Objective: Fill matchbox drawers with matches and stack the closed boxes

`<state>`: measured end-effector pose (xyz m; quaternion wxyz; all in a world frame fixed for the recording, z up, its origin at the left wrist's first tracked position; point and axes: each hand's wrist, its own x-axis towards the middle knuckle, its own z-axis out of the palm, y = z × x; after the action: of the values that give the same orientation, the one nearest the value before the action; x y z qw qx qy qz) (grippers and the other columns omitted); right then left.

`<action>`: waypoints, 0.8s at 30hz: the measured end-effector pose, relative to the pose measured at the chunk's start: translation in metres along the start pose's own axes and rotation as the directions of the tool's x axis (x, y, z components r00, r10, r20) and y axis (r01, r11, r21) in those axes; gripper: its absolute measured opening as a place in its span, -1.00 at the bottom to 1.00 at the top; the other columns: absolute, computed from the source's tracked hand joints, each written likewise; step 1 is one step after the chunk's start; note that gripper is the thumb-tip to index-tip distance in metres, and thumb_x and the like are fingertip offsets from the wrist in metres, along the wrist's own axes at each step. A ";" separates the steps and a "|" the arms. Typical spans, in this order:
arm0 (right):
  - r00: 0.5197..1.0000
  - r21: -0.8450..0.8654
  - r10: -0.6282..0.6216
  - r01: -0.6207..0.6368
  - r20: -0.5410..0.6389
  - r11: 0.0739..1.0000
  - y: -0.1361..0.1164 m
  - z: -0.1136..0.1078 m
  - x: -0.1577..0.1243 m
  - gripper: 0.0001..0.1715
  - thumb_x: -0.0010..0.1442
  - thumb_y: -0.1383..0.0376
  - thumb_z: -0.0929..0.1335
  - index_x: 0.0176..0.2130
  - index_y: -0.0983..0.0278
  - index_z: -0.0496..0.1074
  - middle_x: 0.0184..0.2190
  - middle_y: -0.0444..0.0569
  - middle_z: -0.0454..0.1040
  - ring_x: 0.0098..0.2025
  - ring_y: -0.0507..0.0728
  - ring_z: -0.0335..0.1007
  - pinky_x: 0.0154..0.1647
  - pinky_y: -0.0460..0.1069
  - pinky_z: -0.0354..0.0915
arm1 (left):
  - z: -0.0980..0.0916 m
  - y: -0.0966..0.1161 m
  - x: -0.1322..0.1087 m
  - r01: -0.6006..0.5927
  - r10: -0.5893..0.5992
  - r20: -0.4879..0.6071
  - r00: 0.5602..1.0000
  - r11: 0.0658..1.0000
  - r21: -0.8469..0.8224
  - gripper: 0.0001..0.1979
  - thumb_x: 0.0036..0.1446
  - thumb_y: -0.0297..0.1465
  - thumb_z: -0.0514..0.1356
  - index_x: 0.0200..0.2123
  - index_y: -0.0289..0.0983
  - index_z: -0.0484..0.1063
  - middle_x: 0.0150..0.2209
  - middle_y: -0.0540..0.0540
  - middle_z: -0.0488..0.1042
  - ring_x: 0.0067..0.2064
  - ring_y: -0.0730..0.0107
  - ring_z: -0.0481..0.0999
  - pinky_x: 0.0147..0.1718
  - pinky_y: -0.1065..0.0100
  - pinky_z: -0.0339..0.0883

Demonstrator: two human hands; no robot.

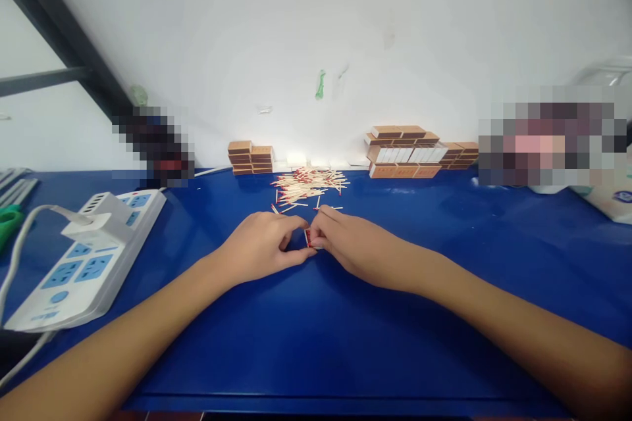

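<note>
L hand (264,247) grips sm. white tray (306,240) w/ red match heads (309,235) in, R hand (353,240) pinched, hold unclear, loose wooden matches (309,185) left.

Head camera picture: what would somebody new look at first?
Probably the heap of red-tipped matches in the middle of the blue table, just beyond the two hands, left and right, meeting at a little matchbox tray. Next come the matchbox stacks by the wall, left and right of the heap, and the white power strip at far left.
</note>
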<state>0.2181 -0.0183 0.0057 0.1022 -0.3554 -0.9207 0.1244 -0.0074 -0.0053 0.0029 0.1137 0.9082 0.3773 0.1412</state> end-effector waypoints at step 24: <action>0.955 0.039 0.242 -0.239 -0.170 0.970 0.066 -0.010 0.007 -0.86 0.42 0.29 0.30 -0.22 0.25 0.40 -0.18 0.02 0.42 -0.22 0.15 0.38 -0.17 0.04 0.26 | -0.002 0.000 0.002 0.129 -0.130 -0.039 0.991 0.991 -0.015 -0.69 0.24 -0.12 0.28 -0.07 -0.17 0.59 -0.56 0.10 0.39 -0.49 0.44 0.38 -0.43 0.37 0.10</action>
<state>0.2577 0.0355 -0.0043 0.1692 -0.4733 -0.8571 0.1128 -0.0068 -0.0040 0.0055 0.1208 0.8780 0.4367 0.1541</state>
